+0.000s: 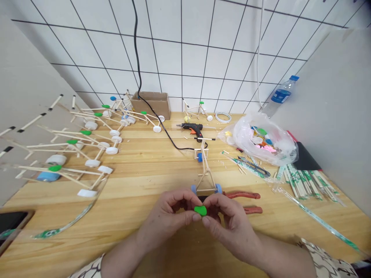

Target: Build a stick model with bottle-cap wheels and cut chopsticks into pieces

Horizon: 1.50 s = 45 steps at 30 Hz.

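Green clay lump (pixel 200 210) sitting pinched between both hands, right where the fingertips meet, with the left hand (pixel 167 220) lying toward nine o'clock of it and the right hand (pixel 233 227) toward four o'clock. Both hands curling narrowly, the left thumb (pixel 194 217) pressing on the lump's near edge and the right fingers (pixel 213 206) gripping it from the other side, neither hand holding anything else. Small chopstick cart with blue bottle-cap wheels (pixel 205 170) standing at twelve o'clock, its near wheels just beyond the fingers, while red-handled pliers (pixel 242 195) are lying at two o'clock on the wooden tabletop (pixel 139 181). Black hot glue gun (pixel 191 129) resting farther off at twelve o'clock, plastic bag of coloured bits (pixel 257 139) sitting at one o'clock. Part of the lump lying hidden behind the fingertips, a dark object under the hands showing too little to make out, both forearms running off the lower frame edge.
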Available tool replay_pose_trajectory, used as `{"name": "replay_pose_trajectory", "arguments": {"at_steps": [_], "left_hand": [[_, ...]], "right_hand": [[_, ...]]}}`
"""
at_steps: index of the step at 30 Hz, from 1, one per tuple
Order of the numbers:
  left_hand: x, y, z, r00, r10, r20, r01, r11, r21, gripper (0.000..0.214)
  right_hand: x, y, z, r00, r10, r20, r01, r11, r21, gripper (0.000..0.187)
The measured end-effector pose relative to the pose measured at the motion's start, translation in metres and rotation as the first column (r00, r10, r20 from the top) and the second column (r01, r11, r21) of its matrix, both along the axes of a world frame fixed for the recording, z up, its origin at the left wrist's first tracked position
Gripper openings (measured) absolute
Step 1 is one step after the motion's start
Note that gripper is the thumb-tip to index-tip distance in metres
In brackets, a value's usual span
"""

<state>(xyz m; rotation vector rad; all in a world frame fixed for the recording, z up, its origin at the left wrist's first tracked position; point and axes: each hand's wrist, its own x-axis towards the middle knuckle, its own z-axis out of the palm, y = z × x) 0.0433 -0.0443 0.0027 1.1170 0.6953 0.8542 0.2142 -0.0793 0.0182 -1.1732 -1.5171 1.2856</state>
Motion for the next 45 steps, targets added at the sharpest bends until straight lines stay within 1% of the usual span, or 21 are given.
{"name": "replay_pose_trajectory", "arguments": {"at_steps": [6, 11, 14, 17, 20, 27, 33, 35, 36, 38, 40, 42, 45], "left_hand": [[0.001, 0.0, 0.002, 1.0, -0.003, 0.022, 0.005, 0.995, -0.099, 0.016], [0.002, 0.001, 0.005, 0.996, 0.001, 0.092, 0.017, 0.981, -0.193, 0.014], [0.002, 0.002, 0.007, 0.993, -0.019, 0.117, 0.043, 0.977, -0.207, 0.013], [0.001, 0.003, 0.007, 0.991, -0.031, 0.131, 0.058, 0.977, -0.205, 0.013], [0.001, 0.004, 0.006, 0.989, -0.049, 0.137, 0.075, 0.978, -0.195, 0.013], [0.0, 0.002, 0.001, 0.993, -0.053, 0.107, 0.076, 0.972, -0.221, 0.017], [0.002, 0.003, 0.0, 0.988, -0.047, 0.145, 0.082, 0.966, -0.245, 0.015], [0.001, 0.002, 0.0, 0.987, -0.048, 0.156, 0.085, 0.967, -0.24, 0.014], [0.001, 0.002, 0.0, 0.985, -0.051, 0.163, 0.09, 0.967, -0.239, 0.014], [0.001, 0.003, 0.0, 0.983, -0.053, 0.174, 0.095, 0.966, -0.241, 0.013], [0.0, 0.004, -0.001, 0.982, -0.049, 0.184, 0.094, 0.965, -0.244, 0.012], [0.0, 0.005, -0.002, 0.982, -0.04, 0.185, 0.085, 0.966, -0.245, 0.012], [0.0, 0.005, -0.003, 0.983, -0.032, 0.181, 0.078, 0.964, -0.254, 0.013]], "right_hand": [[0.0, 0.0, 0.001, 0.994, -0.008, 0.11, -0.011, 0.985, 0.17, 0.006], [0.001, 0.0, -0.002, 0.973, -0.075, 0.217, 0.007, 0.954, 0.3, 0.008], [0.002, -0.001, -0.003, 0.963, -0.103, 0.25, 0.014, 0.942, 0.336, 0.013], [0.003, -0.002, -0.002, 0.955, -0.105, 0.276, -0.003, 0.931, 0.365, 0.019], [0.004, -0.003, -0.002, 0.949, -0.109, 0.295, -0.03, 0.902, 0.43, 0.023], [0.004, -0.002, -0.004, 0.941, -0.138, 0.308, -0.05, 0.846, 0.531, 0.019], [0.002, -0.002, -0.003, 0.938, -0.13, 0.322, -0.074, 0.831, 0.551, 0.02], [0.002, -0.002, -0.003, 0.948, -0.114, 0.297, -0.058, 0.855, 0.515, 0.02], [0.003, -0.002, -0.002, 0.957, -0.097, 0.275, -0.044, 0.884, 0.466, 0.019], [0.004, -0.001, -0.002, 0.977, -0.061, 0.203, -0.005, 0.951, 0.309, 0.013], [0.006, 0.0, -0.001, 0.994, -0.021, 0.109, 0.008, 0.992, 0.125, 0.009], [0.007, 0.002, -0.001, 1.0, 0.008, 0.014, -0.008, 1.0, -0.015, 0.015], [0.007, 0.004, -0.001, 0.995, 0.017, -0.098, -0.03, 0.99, -0.135, 0.018]]}}
